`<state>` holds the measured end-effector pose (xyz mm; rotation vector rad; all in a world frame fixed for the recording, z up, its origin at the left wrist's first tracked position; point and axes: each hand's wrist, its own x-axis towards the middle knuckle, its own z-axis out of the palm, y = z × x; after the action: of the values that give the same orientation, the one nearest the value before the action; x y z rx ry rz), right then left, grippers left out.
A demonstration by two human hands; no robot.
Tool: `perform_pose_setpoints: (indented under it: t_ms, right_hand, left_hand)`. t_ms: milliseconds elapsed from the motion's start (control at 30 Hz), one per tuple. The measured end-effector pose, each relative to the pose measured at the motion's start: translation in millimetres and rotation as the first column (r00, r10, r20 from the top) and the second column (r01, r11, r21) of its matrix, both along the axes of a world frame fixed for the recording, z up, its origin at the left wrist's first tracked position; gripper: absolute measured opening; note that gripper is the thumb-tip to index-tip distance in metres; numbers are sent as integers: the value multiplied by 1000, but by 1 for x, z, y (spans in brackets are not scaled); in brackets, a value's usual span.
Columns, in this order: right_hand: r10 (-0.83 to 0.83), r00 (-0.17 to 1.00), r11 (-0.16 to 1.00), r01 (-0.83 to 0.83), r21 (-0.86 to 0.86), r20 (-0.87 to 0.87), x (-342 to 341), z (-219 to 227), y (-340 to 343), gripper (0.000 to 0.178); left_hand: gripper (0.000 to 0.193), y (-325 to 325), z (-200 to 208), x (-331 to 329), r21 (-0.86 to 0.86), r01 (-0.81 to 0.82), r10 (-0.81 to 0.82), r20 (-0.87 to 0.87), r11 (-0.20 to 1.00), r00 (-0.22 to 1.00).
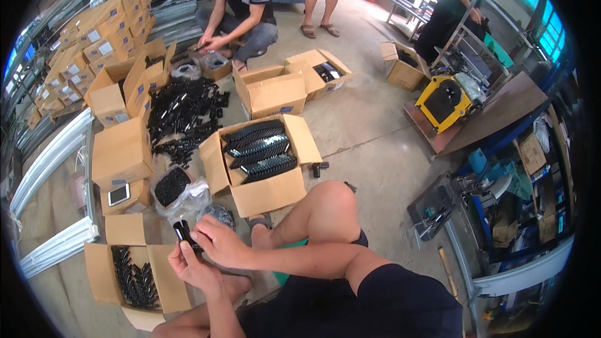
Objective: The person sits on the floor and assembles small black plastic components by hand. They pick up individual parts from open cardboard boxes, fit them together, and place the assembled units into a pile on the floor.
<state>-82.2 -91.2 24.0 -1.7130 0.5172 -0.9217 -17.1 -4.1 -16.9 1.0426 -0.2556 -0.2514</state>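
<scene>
A short glossy black tubular part (181, 230) is held up in front of me, between both hands. My left hand (194, 268) grips it from below with thumb and fingers closed. Fingers of my right hand (219, 241) are closed on its right side; the exact fingertip contact is partly hidden. Just below and left of the hands, an open cardboard box (172, 275) holds rows of black parts (134, 278). Beyond the hands lies a crumpled clear plastic bag (190, 202) next to a bag of small black pieces (171, 186).
An open carton (269, 199) packed with black parts stands ahead. Loose black parts (188, 107) are heaped on the floor behind it. A white tablet (118, 194) lies on a box at left. One person (247, 6) squats beyond; two others stand farther back. Yellow-framed equipment (443, 103) is at right.
</scene>
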Motion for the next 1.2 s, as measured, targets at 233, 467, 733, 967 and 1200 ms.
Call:
perform_pose_setpoints:
  t_ms: [233, 467, 733, 967, 1200]
  right_hand:
    - [126, 990, 990, -129, -52, -60, -5, 5, -11, 11]
    - [136, 990, 985, -131, 113, -40, -4, 4, -10, 9]
    - [191, 981, 979, -189, 79, -21, -7, 18, -14, 14]
    - [139, 980, 989, -146, -39, -145, -5, 5, -10, 15]
    - [160, 987, 983, -158, 91, -14, -4, 6, -8, 15]
  left_hand:
    - [12, 2, 0, 4, -17, 21, -21, -24, 1000, 999]
    - [12, 2, 6, -3, 9, 10, -10, 3, 1000, 1000]
    - [11, -1, 6, 2, -9, 13, -13, 18, 1000, 1000]
    - [11, 4, 3, 0, 14, 23, -23, 13, 1000, 1000]
    - [10, 0, 9, -4, 3, 20, -20, 11, 1000, 1000]
